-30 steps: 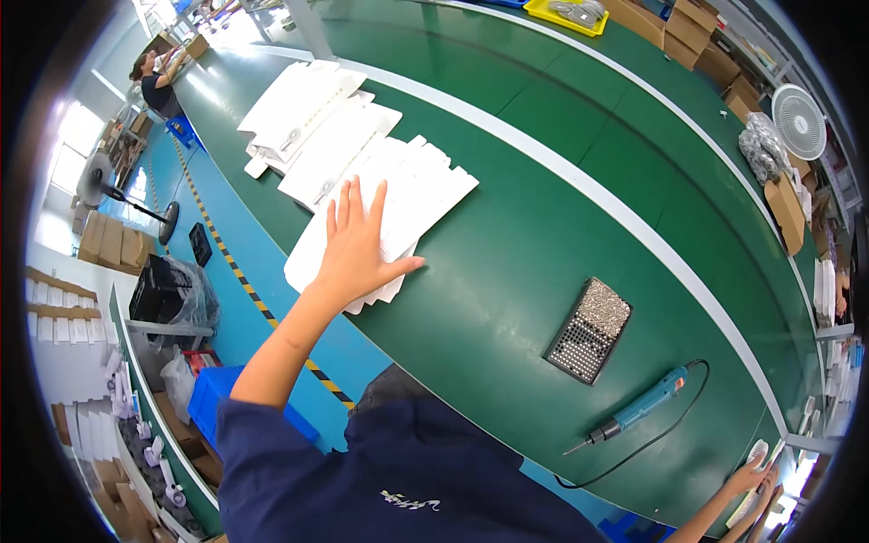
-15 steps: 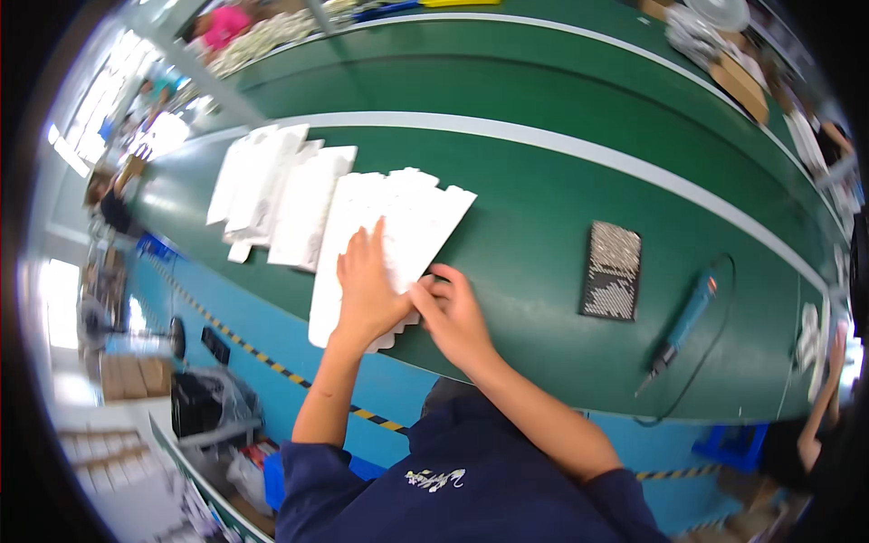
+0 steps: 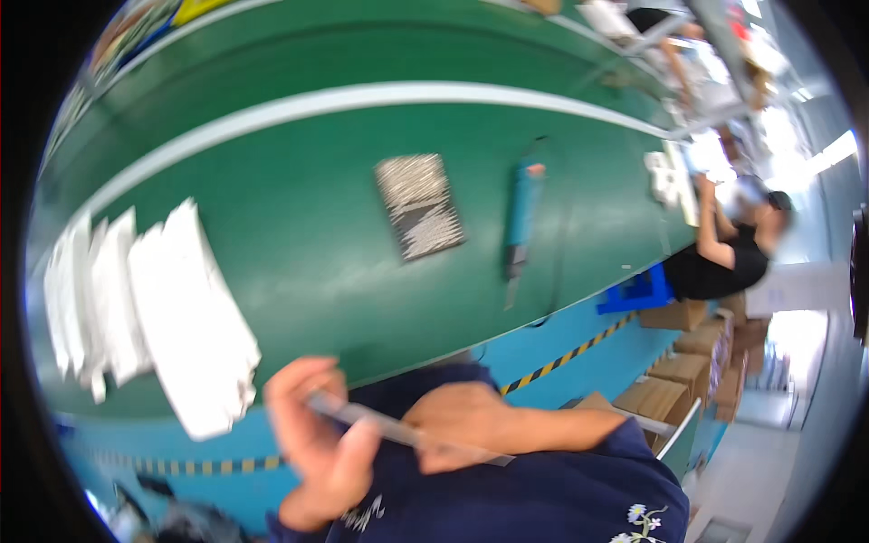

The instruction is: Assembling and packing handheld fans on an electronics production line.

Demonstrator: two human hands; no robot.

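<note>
In front of my body, at the table's near edge, both hands hold a thin, flat greyish strip (image 3: 387,425); motion blur hides exactly what it is. My left hand (image 3: 317,439) pinches its left end between thumb and fingers. Closed around its right part is my right hand (image 3: 462,421), knuckles up. To the left of my hands lies a fanned stack of long white pieces (image 3: 195,317), with further white stacks (image 3: 113,303) beyond it. A black tray of small screws (image 3: 421,206) lies farther off, and to its right a teal electric screwdriver (image 3: 522,213) with a dark cord.
The green table (image 3: 308,271) has a pale raised strip (image 3: 434,92) along its far side. At the right, a co-worker in black (image 3: 733,262) reaches toward white parts (image 3: 668,181) by a blue stool (image 3: 638,291). Cardboard boxes (image 3: 656,403) stand on the right.
The view has swung right, so the white stacks appear farther left. My hands have left the stack and come toward my body, now with the greyish strip between them.
</note>
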